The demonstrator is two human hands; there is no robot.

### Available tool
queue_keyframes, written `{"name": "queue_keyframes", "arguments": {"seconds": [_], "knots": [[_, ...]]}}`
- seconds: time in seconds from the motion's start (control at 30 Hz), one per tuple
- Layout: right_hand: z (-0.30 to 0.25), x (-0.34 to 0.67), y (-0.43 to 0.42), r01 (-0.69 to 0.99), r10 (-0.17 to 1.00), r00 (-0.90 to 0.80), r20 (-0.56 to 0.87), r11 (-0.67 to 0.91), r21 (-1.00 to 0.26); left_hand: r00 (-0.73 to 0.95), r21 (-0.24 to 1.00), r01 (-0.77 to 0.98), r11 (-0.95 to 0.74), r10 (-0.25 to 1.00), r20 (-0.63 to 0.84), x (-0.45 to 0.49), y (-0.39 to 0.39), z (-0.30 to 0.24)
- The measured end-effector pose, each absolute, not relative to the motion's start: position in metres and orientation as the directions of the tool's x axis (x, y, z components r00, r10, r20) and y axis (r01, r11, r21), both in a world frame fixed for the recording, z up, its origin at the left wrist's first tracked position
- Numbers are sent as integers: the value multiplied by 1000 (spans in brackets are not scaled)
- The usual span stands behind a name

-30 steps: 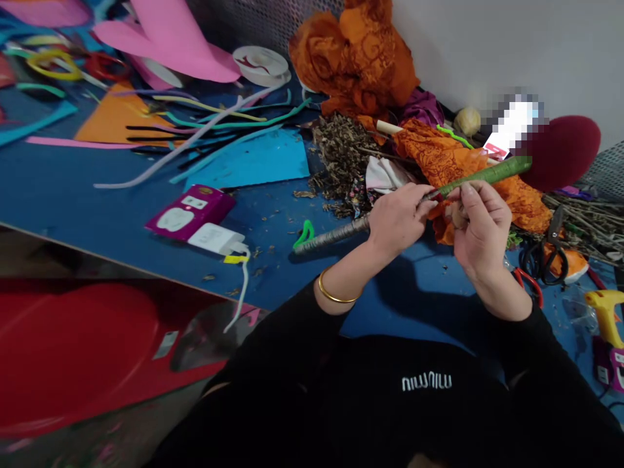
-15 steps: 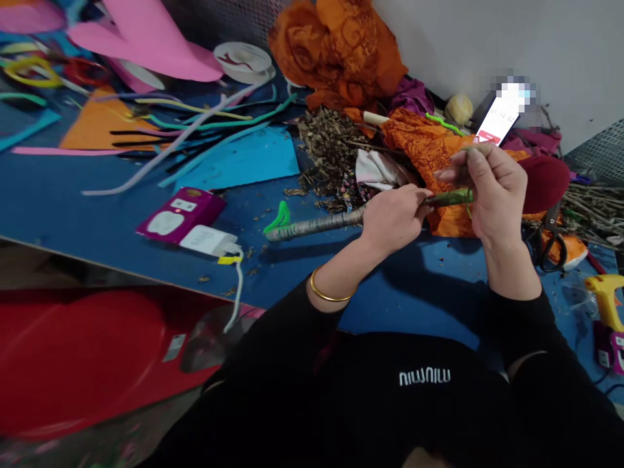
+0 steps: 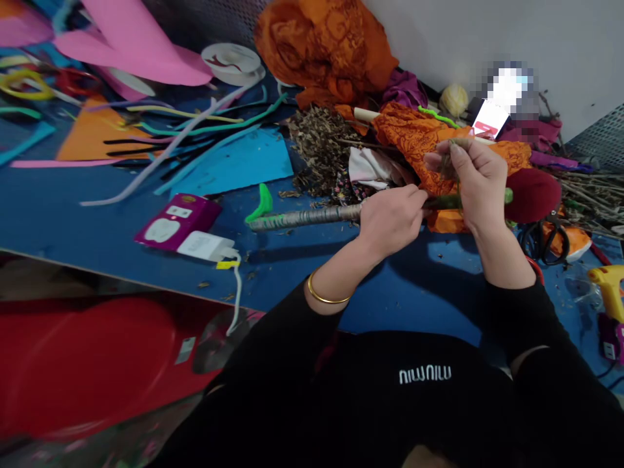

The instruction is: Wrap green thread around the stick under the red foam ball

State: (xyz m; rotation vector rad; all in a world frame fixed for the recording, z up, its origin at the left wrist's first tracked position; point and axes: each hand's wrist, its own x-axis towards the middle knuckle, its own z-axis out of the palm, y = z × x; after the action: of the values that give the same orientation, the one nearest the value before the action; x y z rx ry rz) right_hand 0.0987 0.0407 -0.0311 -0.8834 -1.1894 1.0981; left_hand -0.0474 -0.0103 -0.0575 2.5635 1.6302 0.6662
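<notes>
My left hand (image 3: 391, 218) is closed round the middle of a long wrapped stick (image 3: 312, 218), held nearly level above the blue table. Silvery-grey wrapping covers the stick's left part, and a bright green fuzzy piece (image 3: 260, 203) stands up from that end. Beyond my left hand the stick turns dark and green, running behind my right hand. My right hand (image 3: 480, 182) is raised beside this green part, thumb and fingers pinched on a thin green thread (image 3: 444, 166). A dark red rounded thing (image 3: 533, 195) lies just right of my right hand.
Orange patterned cloth (image 3: 404, 136), dried plant bits (image 3: 316, 140) and a lit phone (image 3: 490, 117) lie behind my hands. Black-handled scissors (image 3: 553, 242) and a yellow glue gun (image 3: 611, 283) are at right. A purple power socket (image 3: 170, 224) and coloured pipe cleaners (image 3: 195, 130) lie left.
My right hand has shifted slightly left toward my left hand, thread still pinched. The stick's left end has moved a little left and up; its green right tip now shows past my right hand.
</notes>
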Motion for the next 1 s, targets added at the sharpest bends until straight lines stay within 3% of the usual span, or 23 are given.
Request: {"name": "queue_keyframes", "arguments": {"seconds": [0.2, 0.37, 0.67, 0.77, 1.0], "knots": [[-45, 102, 56, -239, 982, 84, 171, 186, -953, 493, 149, 791, -593, 763, 418, -48, -10, -60], [-51, 104, 62, -213, 983, 76, 170, 182, -960, 494, 132, 783, -607, 737, 460, -49, -10, -66], [-47, 105, 63, -264, 995, 101, 24, 50, -963, 504, 35, 800, -598, 703, 502, -48, -10, -67], [-34, 115, 62, -178, 994, 79, 79, 92, -980, 474, 39, 814, -580, 701, 533, -52, -8, -68], [28, 173, 35, 259, 951, -93, 296, 310, -915, 359, 154, 836, -526, 738, 572, -66, 1, -66]]}}
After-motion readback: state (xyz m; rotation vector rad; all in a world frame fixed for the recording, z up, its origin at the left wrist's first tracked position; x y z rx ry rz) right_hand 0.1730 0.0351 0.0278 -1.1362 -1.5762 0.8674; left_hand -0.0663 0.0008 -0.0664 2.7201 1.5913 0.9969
